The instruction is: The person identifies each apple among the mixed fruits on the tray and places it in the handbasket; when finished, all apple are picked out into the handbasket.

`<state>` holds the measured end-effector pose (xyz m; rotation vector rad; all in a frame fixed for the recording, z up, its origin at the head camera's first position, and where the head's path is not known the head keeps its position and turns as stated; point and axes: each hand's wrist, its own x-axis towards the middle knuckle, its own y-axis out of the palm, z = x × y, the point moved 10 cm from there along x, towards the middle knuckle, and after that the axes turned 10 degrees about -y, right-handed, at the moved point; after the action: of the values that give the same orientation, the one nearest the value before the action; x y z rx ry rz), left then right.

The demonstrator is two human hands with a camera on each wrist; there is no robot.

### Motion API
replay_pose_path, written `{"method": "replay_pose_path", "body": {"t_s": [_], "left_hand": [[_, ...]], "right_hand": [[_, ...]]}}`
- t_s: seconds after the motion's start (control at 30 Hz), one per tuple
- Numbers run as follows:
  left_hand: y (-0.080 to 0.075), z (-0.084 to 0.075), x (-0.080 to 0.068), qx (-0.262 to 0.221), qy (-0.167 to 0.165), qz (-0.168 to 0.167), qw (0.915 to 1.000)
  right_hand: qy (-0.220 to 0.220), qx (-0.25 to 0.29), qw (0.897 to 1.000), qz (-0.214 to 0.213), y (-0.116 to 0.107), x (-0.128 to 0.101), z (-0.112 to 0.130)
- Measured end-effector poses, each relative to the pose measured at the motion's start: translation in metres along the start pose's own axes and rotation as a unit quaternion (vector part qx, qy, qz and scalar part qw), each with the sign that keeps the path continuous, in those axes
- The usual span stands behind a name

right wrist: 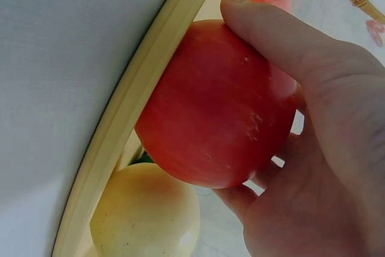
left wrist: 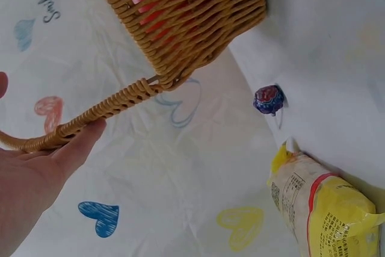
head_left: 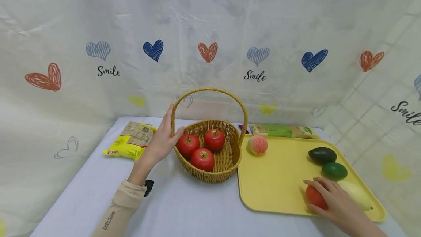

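A wicker basket (head_left: 205, 178) with a tall hoop handle (left wrist: 108, 103) stands on the table and holds three red apples (head_left: 202, 159). My left hand (head_left: 163, 138) holds the left side of the handle, its thumb in front and its fingers stretched along it. Over the near right part of a yellow tray (head_left: 273, 185), my right hand (head_left: 338, 204) grips another red apple (right wrist: 216, 106), thumb on one side and fingers curled round the other. Close beside that apple lies a pale yellow pear-shaped fruit (head_left: 356, 195).
On the tray sit a pink peach (head_left: 258, 145), a blackish oval fruit (head_left: 322, 155) and a green one (head_left: 334, 171). A yellow snack bag (head_left: 131, 140) lies left of the basket, near a wrapped lollipop (left wrist: 269, 99). Behind the tray is a long green-and-tan packet (head_left: 283, 131).
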<state>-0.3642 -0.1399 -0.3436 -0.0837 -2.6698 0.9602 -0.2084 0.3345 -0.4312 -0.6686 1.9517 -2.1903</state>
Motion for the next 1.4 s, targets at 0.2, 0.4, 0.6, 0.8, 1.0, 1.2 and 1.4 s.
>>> {"method": "replay_pose_path", "body": {"t_s": [0.2,0.4,0.6,0.8,1.0,1.2,1.4], "left_hand": [[0.0,0.001,0.0,0.0,-0.004,0.0,1.0],[-0.001,0.001,0.001,0.0,0.0,-0.001,1.0],[-0.003,-0.003,0.004,0.001,0.009,-0.004,1.0],[-0.003,-0.005,0.005,-0.006,0.003,-0.002,1.0],[-0.002,-0.006,0.003,-0.002,-0.003,0.001,1.0],[-0.003,-0.004,0.002,0.0,-0.003,-0.002,1.0],[0.0,0.002,0.0,-0.003,-0.007,0.002,1.0]], "right_hand": [[0.01,-0.002,1.0,0.03,0.002,0.001,0.001],[-0.031,-0.026,0.999,-0.002,-0.006,0.006,0.013],[-0.07,-0.043,0.995,-0.047,-0.021,0.018,0.031],[-0.09,-0.033,0.993,-0.069,-0.037,0.034,0.052],[-0.099,-0.002,0.994,-0.039,-0.05,0.054,0.08],[-0.124,0.021,0.992,-0.027,-0.062,0.085,0.111],[-0.164,0.048,0.985,-0.024,-0.064,0.118,0.14]]}}
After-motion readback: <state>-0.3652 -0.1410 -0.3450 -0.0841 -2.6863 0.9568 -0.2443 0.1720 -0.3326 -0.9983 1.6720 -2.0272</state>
